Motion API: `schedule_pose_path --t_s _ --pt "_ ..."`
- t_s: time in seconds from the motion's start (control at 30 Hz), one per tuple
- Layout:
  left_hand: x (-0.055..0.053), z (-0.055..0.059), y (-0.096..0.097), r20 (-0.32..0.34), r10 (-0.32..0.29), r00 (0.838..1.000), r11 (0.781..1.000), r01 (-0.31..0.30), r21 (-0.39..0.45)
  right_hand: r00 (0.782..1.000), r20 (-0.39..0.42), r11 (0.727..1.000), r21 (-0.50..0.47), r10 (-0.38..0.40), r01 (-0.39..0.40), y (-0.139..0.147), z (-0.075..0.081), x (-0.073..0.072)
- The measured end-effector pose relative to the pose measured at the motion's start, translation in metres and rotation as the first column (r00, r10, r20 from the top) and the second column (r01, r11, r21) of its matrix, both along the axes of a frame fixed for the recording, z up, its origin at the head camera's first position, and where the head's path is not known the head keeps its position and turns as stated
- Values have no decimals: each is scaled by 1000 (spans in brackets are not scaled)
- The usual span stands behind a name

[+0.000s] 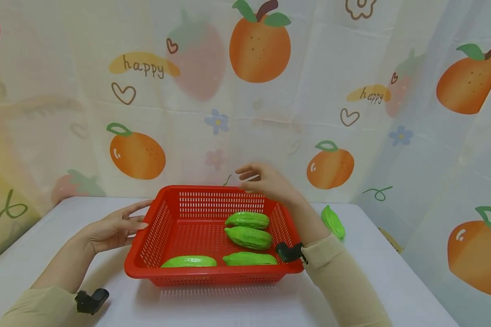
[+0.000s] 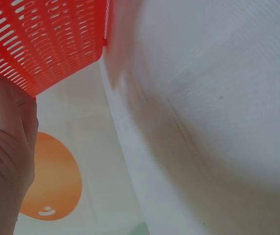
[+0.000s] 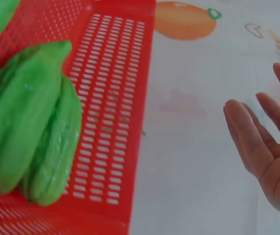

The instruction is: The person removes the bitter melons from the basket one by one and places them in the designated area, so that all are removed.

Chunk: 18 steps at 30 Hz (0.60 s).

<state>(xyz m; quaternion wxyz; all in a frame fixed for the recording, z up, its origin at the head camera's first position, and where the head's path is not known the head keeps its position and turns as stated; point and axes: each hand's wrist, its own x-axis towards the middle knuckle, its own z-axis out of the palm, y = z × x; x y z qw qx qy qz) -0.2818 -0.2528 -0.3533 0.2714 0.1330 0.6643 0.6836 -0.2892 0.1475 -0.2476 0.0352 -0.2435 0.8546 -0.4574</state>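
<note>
A red perforated plastic basket [image 1: 196, 236] is on the white table. Inside it are several glossy green ribbed gourds: a pair [image 1: 248, 238] at the right, with others [image 1: 190, 261] along the near side. My left hand [image 1: 112, 227] holds the basket's left side, thumb at the rim and fingers against the outer wall; the left wrist view shows that hand [image 2: 10, 142] by the perforated wall [image 2: 57, 39]. Above the back right rim, my right hand [image 1: 266, 181] is raised with loosely bent fingers. In the right wrist view this hand [image 3: 272, 152] holds nothing and is apart from the basket.
Another green gourd [image 1: 333, 222] lies on the table [image 1: 376, 272] right of the basket, partly behind my right forearm. A curtain [image 1: 266, 118] printed with fruit hangs behind the table. Something brownish [image 1: 390, 240] shows past the table's right edge.
</note>
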Motion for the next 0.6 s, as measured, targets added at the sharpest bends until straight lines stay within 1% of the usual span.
schedule_pose_path --t_s 0.37,0.47,0.6 --pt "0 0 0 -5 4 1000 1000 -4 1 991 47 992 3 122 -122 -32 -11 -5" --pt "0 0 0 0 3 1000 1000 -3 10 985 77 988 -1 154 -154 -40 -14 -7" --pt "0 0 0 -2 4 1000 1000 -4 3 968 122 974 22 220 -224 -51 -19 -9"
